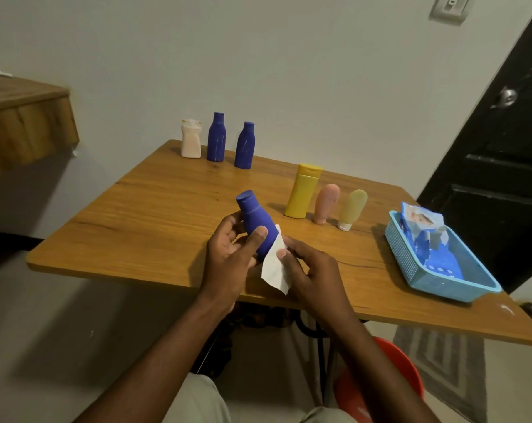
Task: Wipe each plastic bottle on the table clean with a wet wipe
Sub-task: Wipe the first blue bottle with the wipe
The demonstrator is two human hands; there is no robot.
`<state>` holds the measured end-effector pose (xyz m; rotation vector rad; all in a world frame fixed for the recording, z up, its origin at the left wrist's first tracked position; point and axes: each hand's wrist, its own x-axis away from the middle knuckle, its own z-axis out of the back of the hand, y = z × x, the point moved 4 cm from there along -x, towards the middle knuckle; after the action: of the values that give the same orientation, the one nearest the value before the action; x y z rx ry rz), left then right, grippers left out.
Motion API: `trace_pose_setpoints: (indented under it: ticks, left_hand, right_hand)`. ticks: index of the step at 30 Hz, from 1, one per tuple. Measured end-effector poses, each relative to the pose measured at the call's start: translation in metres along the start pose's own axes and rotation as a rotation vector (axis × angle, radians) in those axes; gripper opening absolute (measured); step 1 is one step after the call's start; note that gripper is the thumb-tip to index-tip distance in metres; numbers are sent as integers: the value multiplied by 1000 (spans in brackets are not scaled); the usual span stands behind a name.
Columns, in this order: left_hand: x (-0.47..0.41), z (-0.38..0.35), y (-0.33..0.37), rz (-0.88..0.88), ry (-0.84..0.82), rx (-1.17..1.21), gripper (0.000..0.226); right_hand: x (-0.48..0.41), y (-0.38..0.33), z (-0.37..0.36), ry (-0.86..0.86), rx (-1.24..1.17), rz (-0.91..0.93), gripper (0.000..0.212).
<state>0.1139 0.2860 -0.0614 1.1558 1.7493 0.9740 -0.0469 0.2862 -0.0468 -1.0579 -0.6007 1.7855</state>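
My left hand (231, 264) grips a blue plastic bottle (254, 216), tilted with its cap pointing up and left, above the table's near edge. My right hand (313, 273) pinches a white wet wipe (273, 268) against the bottle's lower side. At the far edge stand a white bottle (191, 138) and two blue bottles (216, 137) (245, 145). In the middle right stand a yellow bottle (302, 190), a pink tube (326, 203) and a pale yellow tube (352, 209), both tubes cap down.
A blue plastic basket (460, 285) with an opened wet-wipe pack (423, 230) sits at the wooden table's (142, 203) right edge. A wooden shelf (23, 123) juts from the wall at left. A black door (496, 166) stands at right, and a red stool (402, 370) is under the table.
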Motion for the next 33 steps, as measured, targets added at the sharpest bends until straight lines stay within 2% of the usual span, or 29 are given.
trace_pose_setpoints:
  ticks: [3, 7, 10, 13, 16, 21, 25, 29, 33]
  left_hand:
    - [0, 2, 0, 56, 29, 69, 49]
    - [1, 1, 2, 105, 48, 144, 52]
    - [1, 2, 4, 158, 83, 194, 43]
    - [2, 0, 5, 240, 101, 251, 31]
    - [3, -4, 6, 335, 89, 301, 33]
    - [3, -6, 8, 420, 58, 243, 40]
    - [4, -5, 12, 419, 41, 266, 41]
    - [5, -2, 14, 403, 70, 262, 43]
    - [11, -5, 13, 428, 55, 251, 44]
  right_hand:
    - [6, 0, 3, 59, 34, 30, 32]
    - [16, 1, 8, 196, -216, -15, 26]
    - [17, 0, 9, 240, -393, -59, 24]
    - [15, -5, 9, 241, -469, -18, 23]
    - [14, -8, 5, 209, -436, 27, 28]
    - [14, -17, 5, 164, -223, 201, 34]
    - [13, -12, 9, 147, -221, 218, 28]
    - [16, -6, 12, 140, -265, 183, 37]
    - [17, -12, 9, 132, -190, 179, 30]
